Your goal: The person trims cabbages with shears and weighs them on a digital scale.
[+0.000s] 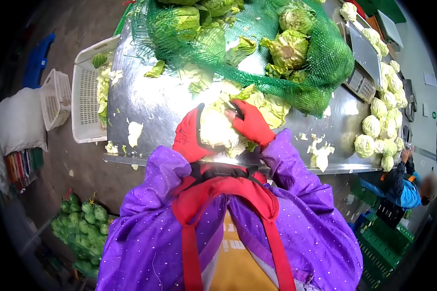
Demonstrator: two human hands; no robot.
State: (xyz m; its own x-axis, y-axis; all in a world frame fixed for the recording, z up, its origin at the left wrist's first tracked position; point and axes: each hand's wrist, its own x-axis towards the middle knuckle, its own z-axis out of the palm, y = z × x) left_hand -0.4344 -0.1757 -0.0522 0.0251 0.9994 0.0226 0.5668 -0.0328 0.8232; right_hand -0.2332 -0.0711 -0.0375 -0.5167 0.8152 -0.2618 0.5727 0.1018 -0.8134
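Near the front edge of the metal table (145, 109), my left hand (188, 136) in a red and black glove is closed round the left side of a pale cabbage (213, 127). On the cabbage's upper right is my right hand (252, 123), gloved too, its fingers curled at the leaves; whether it grips a leaf or a tool is hidden. Loose leaves (272, 109) lie just beyond both hands. Farther back, a green net bag (325, 68) lies open around several untrimmed cabbages (289, 48).
A white crate (87, 92) with leaves stands at the left. Trimmed cabbages (371, 126) line the right end beside a scale (359, 82). Netted cabbages (82, 228) are on the floor. A person in blue (403, 189) is at far right, near green crates (383, 247).
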